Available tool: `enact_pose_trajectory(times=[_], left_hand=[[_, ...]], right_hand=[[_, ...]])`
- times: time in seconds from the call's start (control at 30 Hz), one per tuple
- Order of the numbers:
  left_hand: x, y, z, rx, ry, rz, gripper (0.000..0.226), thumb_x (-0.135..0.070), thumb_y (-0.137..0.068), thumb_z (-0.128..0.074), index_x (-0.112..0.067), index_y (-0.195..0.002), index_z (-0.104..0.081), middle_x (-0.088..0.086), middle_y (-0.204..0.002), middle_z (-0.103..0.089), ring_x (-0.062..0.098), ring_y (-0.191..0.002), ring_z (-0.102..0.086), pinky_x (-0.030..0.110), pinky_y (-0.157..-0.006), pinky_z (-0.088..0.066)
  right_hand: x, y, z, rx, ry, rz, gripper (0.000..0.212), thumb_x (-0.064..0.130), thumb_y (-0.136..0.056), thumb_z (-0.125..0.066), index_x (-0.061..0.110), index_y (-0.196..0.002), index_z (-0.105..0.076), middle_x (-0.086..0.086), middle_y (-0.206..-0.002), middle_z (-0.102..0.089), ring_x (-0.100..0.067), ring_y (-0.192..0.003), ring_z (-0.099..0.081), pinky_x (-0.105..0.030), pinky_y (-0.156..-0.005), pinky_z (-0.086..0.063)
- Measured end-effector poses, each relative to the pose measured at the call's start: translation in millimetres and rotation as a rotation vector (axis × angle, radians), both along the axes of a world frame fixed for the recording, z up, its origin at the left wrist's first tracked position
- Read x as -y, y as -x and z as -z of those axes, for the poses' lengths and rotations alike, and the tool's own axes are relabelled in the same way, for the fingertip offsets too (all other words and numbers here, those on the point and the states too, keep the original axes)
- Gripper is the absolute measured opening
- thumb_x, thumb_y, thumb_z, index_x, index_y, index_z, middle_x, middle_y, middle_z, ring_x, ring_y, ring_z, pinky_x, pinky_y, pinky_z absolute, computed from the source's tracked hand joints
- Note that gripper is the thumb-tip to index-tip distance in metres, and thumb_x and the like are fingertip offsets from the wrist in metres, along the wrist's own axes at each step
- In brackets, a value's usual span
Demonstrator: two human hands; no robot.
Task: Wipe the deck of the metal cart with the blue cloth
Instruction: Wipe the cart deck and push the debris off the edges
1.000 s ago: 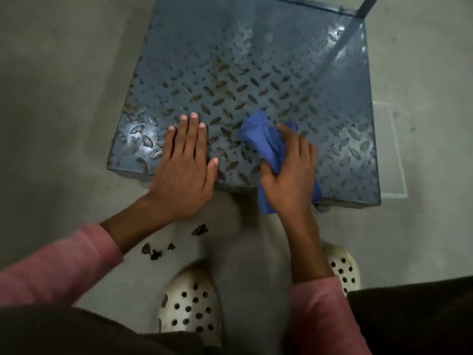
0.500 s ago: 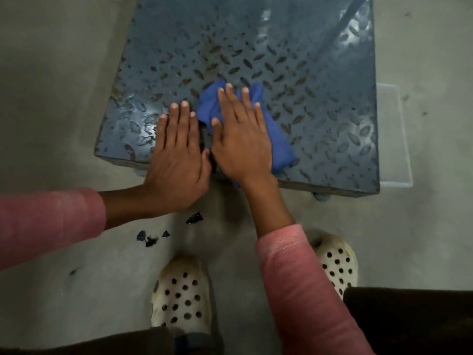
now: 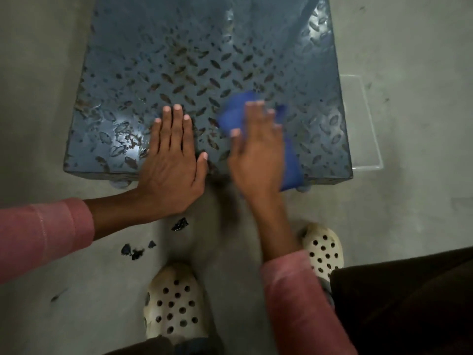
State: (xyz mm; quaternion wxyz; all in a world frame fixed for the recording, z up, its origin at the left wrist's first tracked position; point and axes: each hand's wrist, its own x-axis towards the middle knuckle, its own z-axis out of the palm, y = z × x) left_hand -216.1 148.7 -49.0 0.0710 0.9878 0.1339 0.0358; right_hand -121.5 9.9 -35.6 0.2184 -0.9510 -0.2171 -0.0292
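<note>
The metal cart's deck (image 3: 204, 47) is grey-blue tread plate with rusty raised marks and fills the upper middle of the head view. My left hand (image 3: 171, 160) lies flat with straight fingers on the deck's near edge. To its right, my right hand (image 3: 258, 149) presses the blue cloth (image 3: 291, 162) flat against the deck with straight fingers, blurred by motion. The cloth shows beyond the fingertips and hangs over the near edge at the right of the hand.
Concrete floor surrounds the cart. Small black fragments (image 3: 179, 224) lie on the floor below my left wrist. My two white perforated clogs (image 3: 174, 303) stand close to the cart's near edge. A clear plastic tray (image 3: 363, 124) sits by the cart's right side.
My right hand has swept the blue cloth to the right, away from my left hand, after moving it left beside that hand. My left hand has stayed flat in place.
</note>
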Motion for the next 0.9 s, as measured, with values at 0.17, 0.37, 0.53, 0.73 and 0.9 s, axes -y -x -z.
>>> enact_pose_trajectory(times=[0.17,0.37,0.53,0.73,0.9], left_hand=[[9.6,-13.5,-8.2,-0.045,0.024,0.056,0.08,-0.042,-0.101,-0.014,0.011,-0.16,-0.009,0.032,-0.169,-0.001,0.042,-0.16,0.001,0.054,-0.131,-0.004],[26.5,-27.3,-9.2,-0.039,0.064,0.153,0.079,-0.044,-0.102,-0.016,0.008,-0.161,-0.008,0.026,-0.171,0.002,0.035,-0.161,0.005,0.05,-0.131,-0.001],[43.7,-36.7,-4.0,0.021,0.021,0.161,0.075,-0.037,-0.103,-0.02,0.014,-0.158,-0.016,0.034,-0.168,-0.007,0.043,-0.159,-0.004,0.056,-0.129,-0.01],[37.0,-38.7,-8.1,-0.008,0.032,0.232,0.078,-0.042,-0.102,-0.02,0.009,-0.161,-0.012,0.028,-0.171,-0.001,0.037,-0.161,0.003,0.055,-0.13,-0.007],[45.8,-50.0,-13.6,-0.008,0.024,0.298,0.08,-0.037,-0.095,-0.021,0.01,-0.16,-0.015,0.028,-0.17,-0.006,0.038,-0.16,-0.001,0.055,-0.13,-0.008]], right_hand=[[12.5,0.9,-0.3,-0.128,-0.18,-0.126,0.053,0.032,-0.105,-0.043,0.017,-0.155,-0.038,-0.002,-0.162,-0.036,-0.019,-0.153,-0.024,-0.045,-0.125,-0.02],[86.1,-43.7,-1.5,-0.058,-0.2,0.402,0.054,0.028,-0.103,-0.046,0.01,-0.153,-0.039,-0.009,-0.16,-0.039,-0.027,-0.151,-0.029,-0.049,-0.122,-0.026],[27.5,25.0,-3.6,-0.085,-0.158,0.148,0.058,0.032,-0.102,-0.035,0.01,-0.156,-0.034,-0.007,-0.163,-0.032,-0.022,-0.154,-0.02,-0.038,-0.127,-0.012],[86.5,-25.6,-7.0,-0.135,-0.178,0.36,0.058,0.011,-0.1,-0.05,0.013,-0.155,-0.035,-0.005,-0.163,-0.034,-0.026,-0.152,-0.026,-0.048,-0.124,-0.023],[80.2,-102.5,-13.4,-0.136,-0.046,0.369,0.06,0.018,-0.1,-0.044,0.008,-0.157,-0.029,-0.008,-0.165,-0.028,-0.03,-0.154,-0.019,-0.048,-0.122,-0.022]])
